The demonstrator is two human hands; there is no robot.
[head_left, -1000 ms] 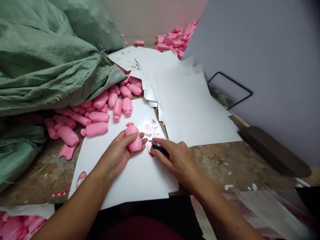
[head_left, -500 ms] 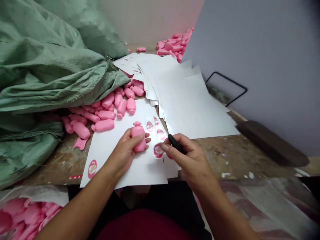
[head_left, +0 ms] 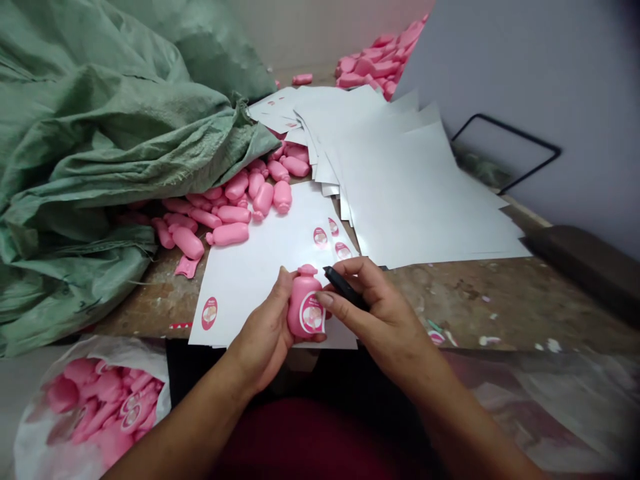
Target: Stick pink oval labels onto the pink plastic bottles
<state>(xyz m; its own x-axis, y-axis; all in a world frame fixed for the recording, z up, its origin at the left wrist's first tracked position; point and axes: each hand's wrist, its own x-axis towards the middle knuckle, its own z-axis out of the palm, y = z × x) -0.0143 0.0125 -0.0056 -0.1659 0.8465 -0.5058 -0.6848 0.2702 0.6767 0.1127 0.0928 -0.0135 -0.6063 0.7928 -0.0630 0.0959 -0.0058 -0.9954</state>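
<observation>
My left hand (head_left: 265, 330) is wrapped round a small pink plastic bottle (head_left: 301, 300), its neck pointing away from me. An oval pink-and-white label (head_left: 313, 313) lies against the bottle's front, its lower right edge lifted off the surface. My right hand (head_left: 373, 300) grips a black pen-shaped tool (head_left: 345, 288), whose exact kind I cannot make out. The right thumb touches the label's upper right edge. Beneath both hands is a white label sheet (head_left: 260, 280) with a few oval stickers (head_left: 321, 237) on it.
Pink bottles (head_left: 230, 233) spill from a green woven sack (head_left: 125, 153) on the left. Stacked white sheets (head_left: 400, 193) cover the table's middle right. More pink pieces (head_left: 380, 63) lie at the back. A white bag (head_left: 30, 433) of pink bottles stands lower left. A dark padded bar (head_left: 580, 273) is at right.
The label held at my right fingertips has come onto the bottle. Both hands have come together, the bottle turning slightly. The camera view has shifted left.
</observation>
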